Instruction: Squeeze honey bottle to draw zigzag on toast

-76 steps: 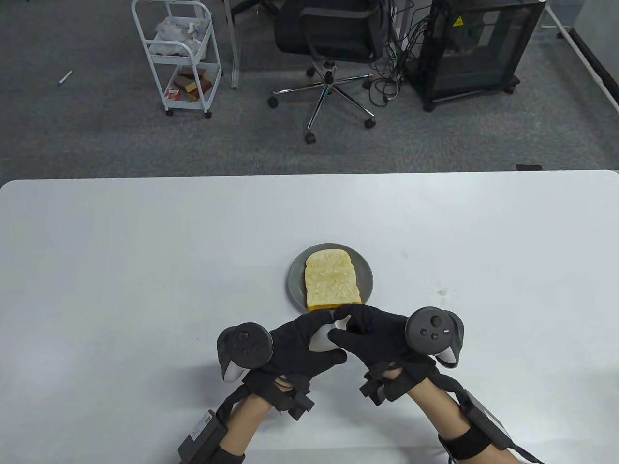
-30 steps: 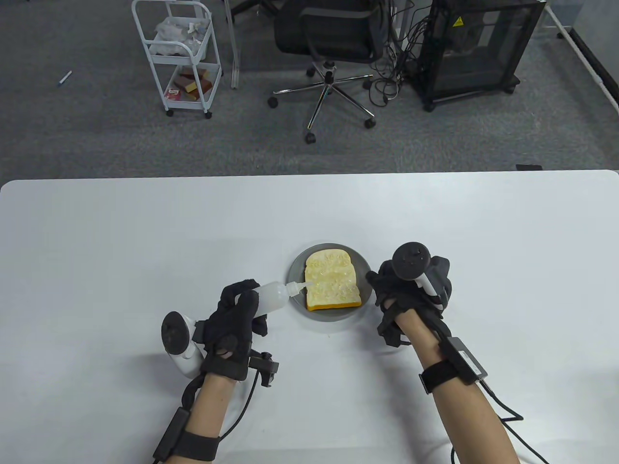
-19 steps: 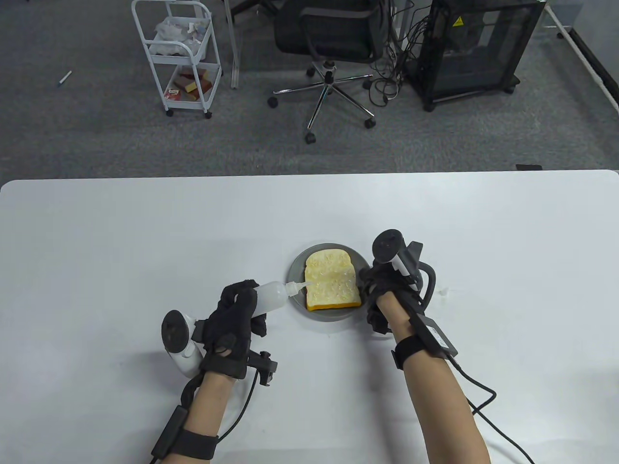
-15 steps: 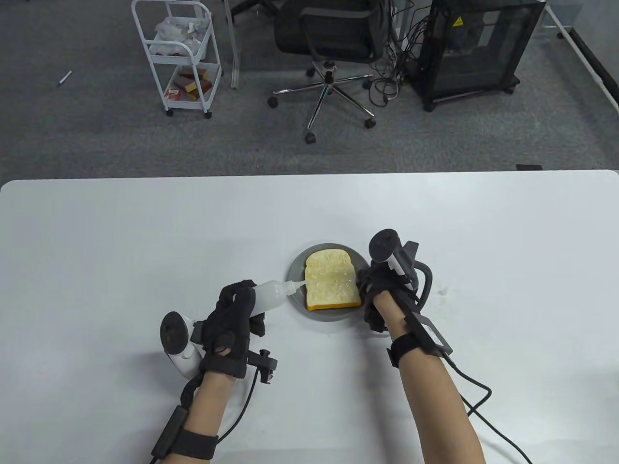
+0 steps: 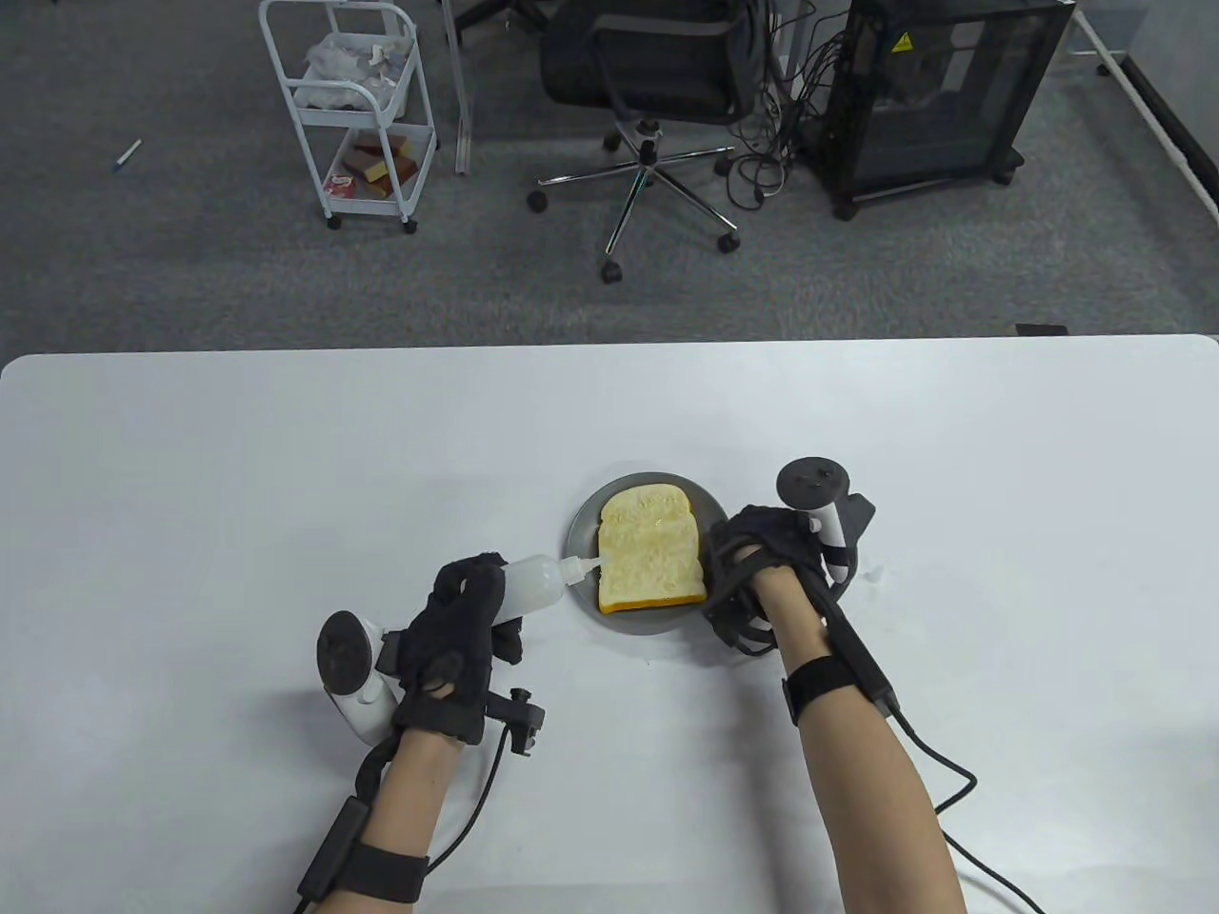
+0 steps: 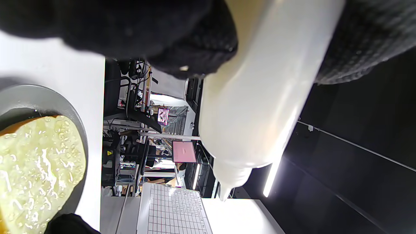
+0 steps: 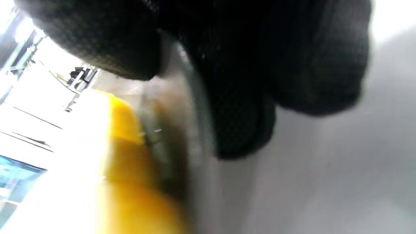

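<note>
A slice of toast [image 5: 652,552] with a glossy top lies on a grey plate [image 5: 583,519] at the table's middle. My left hand [image 5: 490,595] grips a white squeeze bottle [image 5: 529,583] lying sideways, its nozzle [image 5: 584,568] pointing right at the toast's left edge. In the left wrist view the bottle [image 6: 260,107] fills the middle, with my fingers [image 6: 182,39] around it and the toast [image 6: 35,169] on the plate [image 6: 79,123] at the left. My right hand [image 5: 731,564] grips the plate's right rim. In the right wrist view my fingers [image 7: 243,81] sit on the rim [image 7: 198,107] beside the toast's orange crust [image 7: 130,162].
The white table [image 5: 286,457] spreads wide on both sides of the plate. A small pale mark [image 5: 871,574] lies on the table just right of my right hand. Beyond the far edge stand a white cart [image 5: 352,114], an office chair [image 5: 657,86] and a black cabinet [image 5: 943,95].
My right hand has moved left and taken hold of the plate's right rim; plate and toast have shifted slightly. My left hand has kept the bottle's nozzle at the toast's left edge.
</note>
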The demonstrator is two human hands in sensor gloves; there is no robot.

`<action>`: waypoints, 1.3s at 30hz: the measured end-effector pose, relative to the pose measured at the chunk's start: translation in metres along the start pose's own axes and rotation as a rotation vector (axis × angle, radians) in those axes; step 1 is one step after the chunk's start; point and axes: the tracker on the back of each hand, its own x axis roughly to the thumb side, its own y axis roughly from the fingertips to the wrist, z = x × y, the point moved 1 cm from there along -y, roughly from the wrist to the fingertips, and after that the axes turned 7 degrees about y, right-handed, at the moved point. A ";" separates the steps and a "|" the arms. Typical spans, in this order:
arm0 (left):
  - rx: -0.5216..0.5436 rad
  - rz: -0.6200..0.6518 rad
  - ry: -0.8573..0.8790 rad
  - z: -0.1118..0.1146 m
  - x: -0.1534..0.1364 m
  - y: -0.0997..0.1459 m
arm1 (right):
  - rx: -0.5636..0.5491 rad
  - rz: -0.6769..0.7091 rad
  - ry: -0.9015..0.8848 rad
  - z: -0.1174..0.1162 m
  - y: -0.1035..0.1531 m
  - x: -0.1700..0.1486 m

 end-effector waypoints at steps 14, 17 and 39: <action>0.000 0.011 0.056 0.003 0.013 0.005 | 0.046 0.280 -0.244 0.036 0.069 -0.014; -0.008 0.023 0.029 0.008 0.019 0.007 | 0.034 0.324 -0.253 0.044 0.091 -0.020; -0.112 0.181 -0.576 0.066 0.054 0.024 | 0.102 0.453 -0.191 0.007 0.148 -0.054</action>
